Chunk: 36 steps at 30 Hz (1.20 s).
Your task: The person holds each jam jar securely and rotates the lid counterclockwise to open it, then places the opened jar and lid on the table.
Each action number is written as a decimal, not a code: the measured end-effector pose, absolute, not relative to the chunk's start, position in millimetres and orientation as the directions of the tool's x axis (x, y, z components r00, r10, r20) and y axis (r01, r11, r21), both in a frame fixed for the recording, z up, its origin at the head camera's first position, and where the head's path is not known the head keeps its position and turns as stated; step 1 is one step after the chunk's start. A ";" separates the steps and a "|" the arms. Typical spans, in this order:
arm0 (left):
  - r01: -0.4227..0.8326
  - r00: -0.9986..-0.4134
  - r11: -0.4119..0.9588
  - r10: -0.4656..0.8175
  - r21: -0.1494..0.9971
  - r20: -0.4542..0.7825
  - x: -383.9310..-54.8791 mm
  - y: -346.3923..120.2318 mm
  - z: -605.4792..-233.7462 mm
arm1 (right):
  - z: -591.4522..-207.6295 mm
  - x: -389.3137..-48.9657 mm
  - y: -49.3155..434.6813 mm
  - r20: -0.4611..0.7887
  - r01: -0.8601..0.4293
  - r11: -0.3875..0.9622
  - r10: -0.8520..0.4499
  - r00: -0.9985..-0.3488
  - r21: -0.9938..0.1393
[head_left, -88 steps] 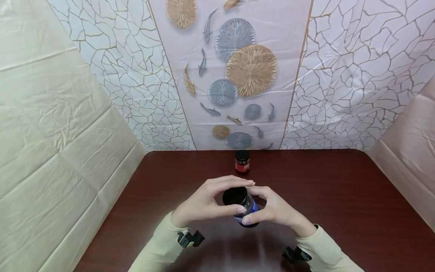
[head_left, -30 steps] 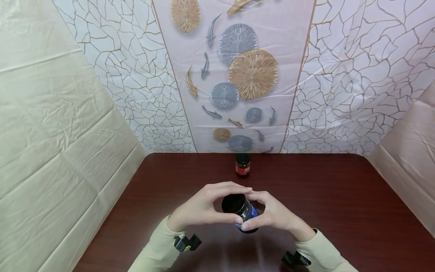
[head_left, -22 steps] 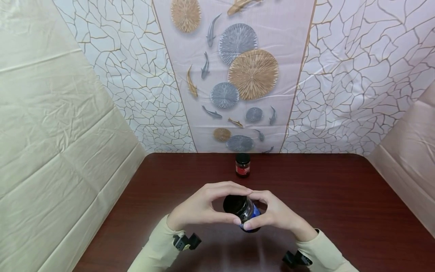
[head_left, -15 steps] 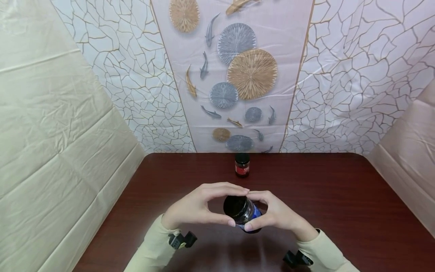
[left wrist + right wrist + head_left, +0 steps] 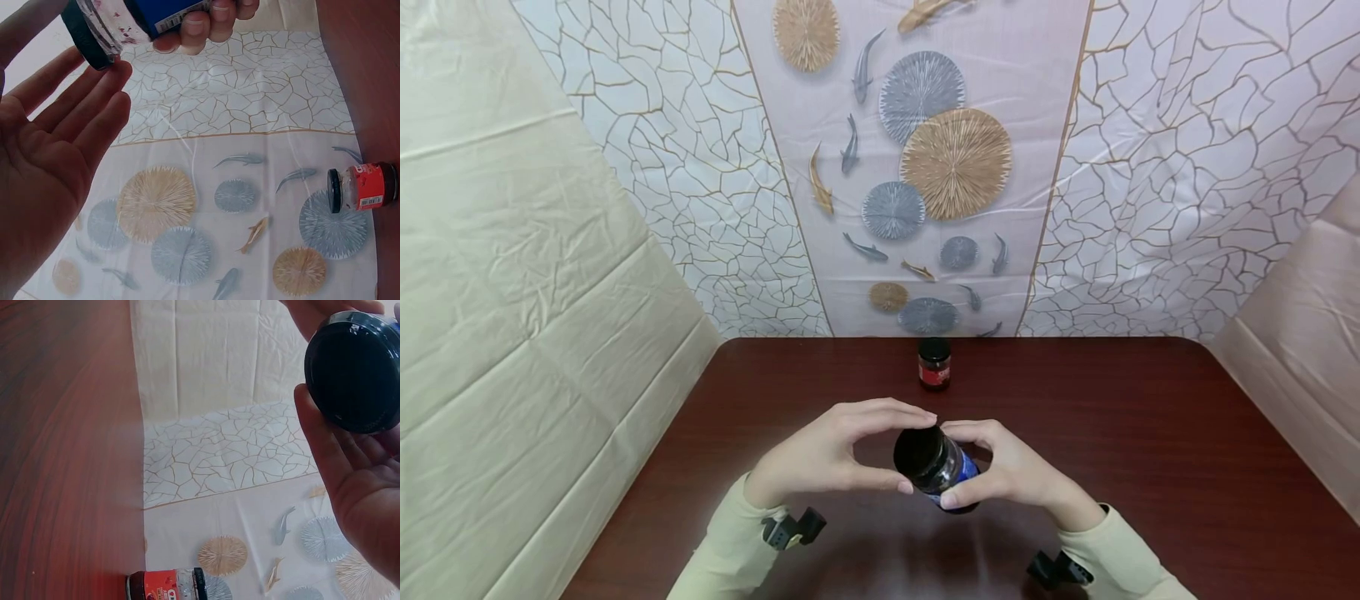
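A glass jar with a blue label and a black lid is tilted above the table, lid toward the left. My right hand grips its labelled body between thumb and fingers. Around the lid curves my left hand, its fingers nearly straight and the thumb apart from the fingers. In the left wrist view, the left fingertips lie close beside the lid; whether they touch it I cannot tell. The right wrist view shows the jar's dark round base close up.
A second, smaller jar with a red label and dark lid stands upright near the far edge of the dark red-brown table. Behind it hangs a patterned cloth; cream cloth lines the left side.
My left hand has shifted left and loosened from the lid, its thumb drawing away. My right hand keeps its grip on the blue-labelled jar, which hardly moves. The red-labelled jar stays put.
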<state>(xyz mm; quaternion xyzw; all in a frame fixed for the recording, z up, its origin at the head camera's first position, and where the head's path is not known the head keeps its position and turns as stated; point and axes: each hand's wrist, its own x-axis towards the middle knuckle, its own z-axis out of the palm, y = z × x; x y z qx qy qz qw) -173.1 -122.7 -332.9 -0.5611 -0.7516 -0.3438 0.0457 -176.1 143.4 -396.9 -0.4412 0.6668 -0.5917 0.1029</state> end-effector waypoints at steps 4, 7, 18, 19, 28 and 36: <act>0.872 -0.390 0.156 0.794 0.464 0.467 -173.5 -124.2 -334.2 | -397.6 -176.3 143.8 0.368 -0.453 -0.077 -0.709 -0.601 -0.888; 0.862 -0.420 0.181 0.777 0.474 0.468 -173.9 -126.7 -334.4 | -397.9 -176.4 145.1 0.347 -0.429 -0.067 -0.706 -0.617 -0.901; 0.811 -0.535 0.255 0.689 0.527 0.489 -178.3 -140.9 -332.7 | -399.8 -177.6 148.9 0.349 -0.427 -0.062 -0.688 -0.636 -0.902; 0.807 -0.543 0.263 0.681 0.529 0.490 -178.6 -142.0 -332.6 | -400.0 -177.5 148.9 0.350 -0.426 -0.064 -0.687 -0.637 -0.902; 0.778 -0.596 0.282 0.615 0.561 0.517 -183.9 -150.2 -335.4 | -400.5 -178.3 152.0 0.362 -0.450 -0.043 -0.664 -0.654 -0.892; 0.723 -0.656 0.279 0.564 0.632 0.502 -188.4 -155.8 -338.1 | -398.9 -178.1 154.8 0.364 -0.472 -0.010 -0.650 -0.666 -0.882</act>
